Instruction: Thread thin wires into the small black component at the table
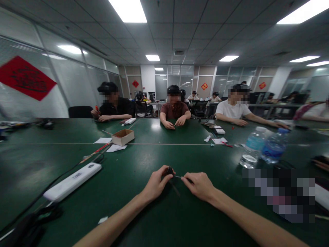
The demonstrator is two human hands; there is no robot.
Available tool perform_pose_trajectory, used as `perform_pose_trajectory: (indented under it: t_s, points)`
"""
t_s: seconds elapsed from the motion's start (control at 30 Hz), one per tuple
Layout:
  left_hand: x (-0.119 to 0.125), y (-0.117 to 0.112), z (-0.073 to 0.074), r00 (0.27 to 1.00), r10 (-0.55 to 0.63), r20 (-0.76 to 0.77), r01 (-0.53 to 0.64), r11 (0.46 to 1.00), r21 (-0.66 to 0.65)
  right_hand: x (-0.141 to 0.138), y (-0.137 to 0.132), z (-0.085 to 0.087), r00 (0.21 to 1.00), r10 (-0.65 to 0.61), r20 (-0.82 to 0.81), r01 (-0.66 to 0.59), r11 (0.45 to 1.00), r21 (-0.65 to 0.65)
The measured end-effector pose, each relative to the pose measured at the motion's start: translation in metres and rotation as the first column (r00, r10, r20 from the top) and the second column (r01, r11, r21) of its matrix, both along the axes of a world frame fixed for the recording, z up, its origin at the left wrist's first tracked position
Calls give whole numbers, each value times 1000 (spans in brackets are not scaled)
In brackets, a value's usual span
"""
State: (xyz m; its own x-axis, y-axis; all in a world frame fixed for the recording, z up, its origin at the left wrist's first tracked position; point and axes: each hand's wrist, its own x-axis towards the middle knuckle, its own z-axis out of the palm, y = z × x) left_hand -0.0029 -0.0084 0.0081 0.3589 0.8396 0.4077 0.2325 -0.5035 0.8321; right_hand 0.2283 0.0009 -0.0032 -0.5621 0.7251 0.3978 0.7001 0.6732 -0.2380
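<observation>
At lower centre, the left hand (157,181) is pinching a dark piece (169,170), the right hand (199,183) a thin rod (178,176), seemingly aligning them, needing steadiness.

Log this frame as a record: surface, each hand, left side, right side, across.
surface: green table
left_hand: left hand pinching small dark object
right_hand: right hand gripping thin metal rod, pointing toward that object; contact unclear
left_side: long white case, open cardboard box
right_side: white-capped bottle, blue-capped bottle
across: person in brown shirt, seated
</observation>
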Motion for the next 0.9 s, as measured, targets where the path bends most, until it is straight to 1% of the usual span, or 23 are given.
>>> perform_pose_trajectory:
  t_s: [0.23, 0.5, 0.57, 0.67, 0.73, 0.8, 0.9]
  points:
    - [1, -1, 0, 998, -39, 53, 42, 998, -52, 0, 0, -1, 1000, -13, -8, 13, 1000, 23]
    - [0, -1, 0, 998, -30, 63, 35, 996, -79, 1, -2, 3, 1000, -1, -31, 2, 1000, 10]
    - [1, -3, 1, 999, -44, 17, 45, 997, -67, 0, -3, 3, 999, 11, -38, -11, 1000, 5]
    - [4, -6, 2, 989, -79, -124, 76, 997, -32, 0, -3, 3, 998, 40, -43, -39, 999, 13]
    - [5, -7, 2, 982, -61, -176, 60, 998, -8, 0, -3, 2, 998, 36, -49, -35, 999, 23]
    - [5, -6, 2, 988, -22, -156, 23, 1000, 5, -1, -3, 2, 998, 17, -59, -16, 1000, 22]
    - [4, -3, 1, 997, 7, -74, -7, 1000, -2, -1, -2, 3, 998, -10, -60, 11, 1000, 12]
